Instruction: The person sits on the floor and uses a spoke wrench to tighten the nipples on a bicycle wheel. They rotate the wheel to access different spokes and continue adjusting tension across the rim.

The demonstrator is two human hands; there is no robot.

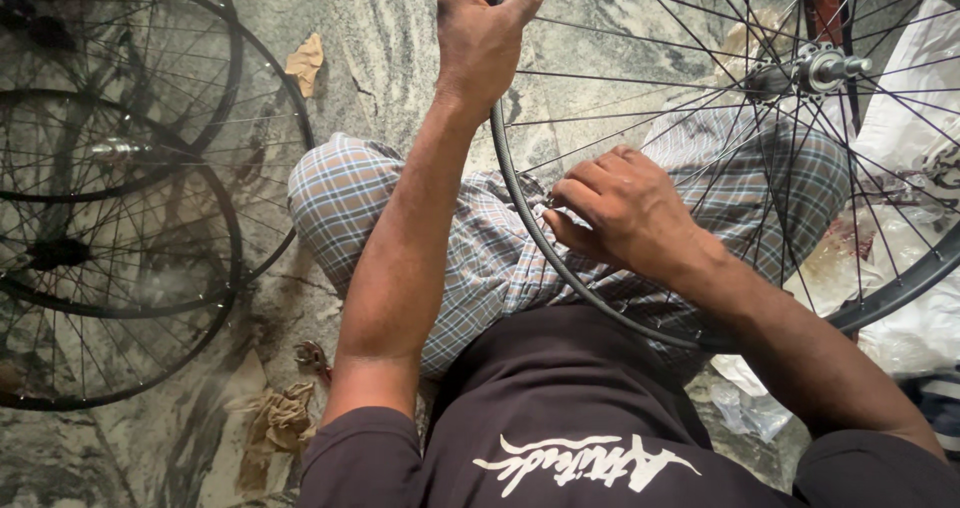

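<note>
Top centre of the frame, the left hand [482,38] was clamped on the dark rim of the bicycle wheel [520,203], thumb hooked over it. The wheel filled the right half of the frame, its hub [815,70] at upper right. Mid-frame, the right hand [622,213] pinched its fingertips together at a spoke by the rim. Spare wheels [120,198] lay stacked at left on the stone floor [400,28].

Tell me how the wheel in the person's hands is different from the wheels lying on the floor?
The held wheel stands upright over the lap; the stacked wheels lie flat on the stone floor. The left hand grips the held wheel's rim and the right hand pinches at its spokes; nobody touches the stacked wheels. Both have dark rims and thin metal spokes.
</note>
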